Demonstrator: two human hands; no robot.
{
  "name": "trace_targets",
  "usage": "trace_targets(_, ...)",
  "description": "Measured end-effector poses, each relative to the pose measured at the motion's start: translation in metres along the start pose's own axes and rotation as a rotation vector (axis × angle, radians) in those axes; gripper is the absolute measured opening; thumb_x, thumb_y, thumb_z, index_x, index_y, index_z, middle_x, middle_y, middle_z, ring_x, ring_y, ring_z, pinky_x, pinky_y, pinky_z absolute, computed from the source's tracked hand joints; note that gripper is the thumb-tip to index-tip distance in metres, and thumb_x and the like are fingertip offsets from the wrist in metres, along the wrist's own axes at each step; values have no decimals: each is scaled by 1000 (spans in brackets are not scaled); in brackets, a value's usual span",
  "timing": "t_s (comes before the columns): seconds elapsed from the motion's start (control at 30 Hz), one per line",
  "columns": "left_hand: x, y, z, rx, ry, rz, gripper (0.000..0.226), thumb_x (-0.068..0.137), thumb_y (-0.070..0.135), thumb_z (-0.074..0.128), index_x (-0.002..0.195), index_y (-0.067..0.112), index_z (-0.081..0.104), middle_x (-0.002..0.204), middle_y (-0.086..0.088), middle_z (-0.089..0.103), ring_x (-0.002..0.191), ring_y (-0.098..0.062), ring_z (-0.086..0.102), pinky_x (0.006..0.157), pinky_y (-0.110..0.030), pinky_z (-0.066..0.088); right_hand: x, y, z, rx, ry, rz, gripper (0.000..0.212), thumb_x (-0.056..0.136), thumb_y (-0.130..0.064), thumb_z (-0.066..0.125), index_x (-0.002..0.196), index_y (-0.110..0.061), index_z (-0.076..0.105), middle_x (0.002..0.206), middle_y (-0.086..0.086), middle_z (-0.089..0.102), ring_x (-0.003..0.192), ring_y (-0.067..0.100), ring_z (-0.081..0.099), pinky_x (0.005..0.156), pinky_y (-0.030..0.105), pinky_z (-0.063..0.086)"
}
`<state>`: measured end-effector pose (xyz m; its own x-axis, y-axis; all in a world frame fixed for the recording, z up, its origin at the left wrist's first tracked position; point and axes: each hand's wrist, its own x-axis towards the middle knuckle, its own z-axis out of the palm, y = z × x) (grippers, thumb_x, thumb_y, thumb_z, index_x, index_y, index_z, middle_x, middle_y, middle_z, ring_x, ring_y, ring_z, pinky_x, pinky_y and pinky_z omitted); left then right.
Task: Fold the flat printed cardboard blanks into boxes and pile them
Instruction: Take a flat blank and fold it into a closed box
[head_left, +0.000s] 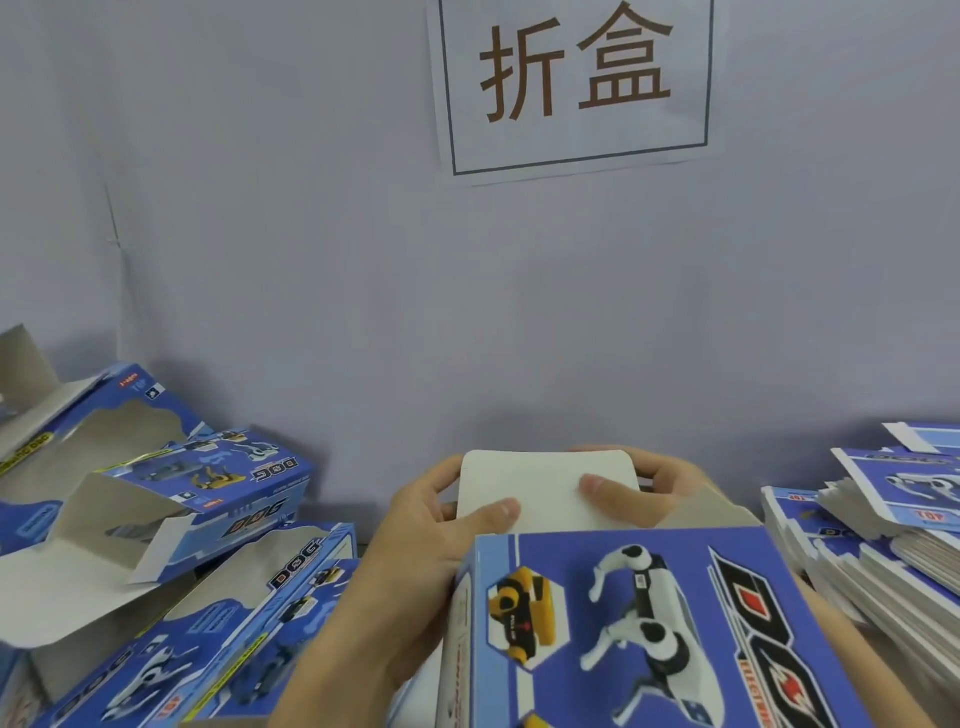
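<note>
I hold a blue printed box (639, 623) with toy dog pictures in front of me, its far end pointing at the wall. Its white end flap (545, 488) stands up from that end. My left hand (415, 561) grips the box's left side, thumb lying on the flap. My right hand (639, 488) wraps round the flap's right edge, thumb pressed on its white face. To the left lies a pile of folded boxes (171, 545), several with open flaps. At the right is a stack of flat blanks (883, 535).
A grey-blue wall (311, 234) stands close behind the work area, with a paper sign (571, 83) bearing two large characters. The folded boxes crowd the left side and the blanks fill the right edge, leaving a narrow gap in the middle.
</note>
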<state>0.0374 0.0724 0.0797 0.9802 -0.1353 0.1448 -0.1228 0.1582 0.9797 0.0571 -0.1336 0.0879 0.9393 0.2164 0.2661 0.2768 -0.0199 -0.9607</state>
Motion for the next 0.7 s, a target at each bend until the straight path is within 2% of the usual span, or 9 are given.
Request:
trace_targets(0.2,-4,4,1,-44,11,30,39,89,4,65,117,31,66,91,-23,75,66,-29,74,48,-30,56,3,3,-2,46,-44,-24,40,64,-32,70,104,-27,70,88,9,77,75,31,75,57,35,61)
trace_targets(0.27,-4,4,3,-40,6,45,40,87,6,66,119,30,66,93,-22,75,67,-28,75,49,-30,56,3,4,-3,66,-45,-44,41,64,-32,70,104,-26,70,90,10,77,77,32,75,59,36,62)
trace_targets(0.37,-4,4,4,-21,17,63,53,79,12,70,121,42,56,94,-19,76,74,-31,76,51,-32,58,5,5,-4,65,-52,-68,39,62,-34,71,101,-29,73,92,10,77,80,33,75,64,39,63)
trace_targets(0.47,-5,4,4,7,18,75,39,87,9,67,119,30,60,94,-19,75,73,-29,75,51,-31,57,4,4,-4,76,-50,-78,30,61,-36,72,91,-35,76,90,10,77,78,31,75,63,38,63)
trace_targets(0.57,-7,5,4,-5,22,91,29,90,2,65,107,25,65,88,-25,74,65,-29,74,47,-31,56,2,6,-2,89,-69,-108,26,64,-34,72,89,-36,77,88,12,77,76,32,74,62,37,63)
trace_targets(0.67,-9,7,5,-17,24,120,19,88,-6,64,93,12,63,72,-23,71,52,-26,69,41,-27,52,3,5,-2,94,-64,-128,11,75,-21,70,79,-27,79,76,14,73,57,24,68,51,27,57)
trace_targets(0.7,-8,7,5,-11,28,121,16,87,-6,63,90,10,61,68,-20,70,49,-24,68,40,-25,50,5,6,-3,85,-57,-137,15,79,-14,69,75,-24,80,71,13,71,53,20,65,48,24,54)
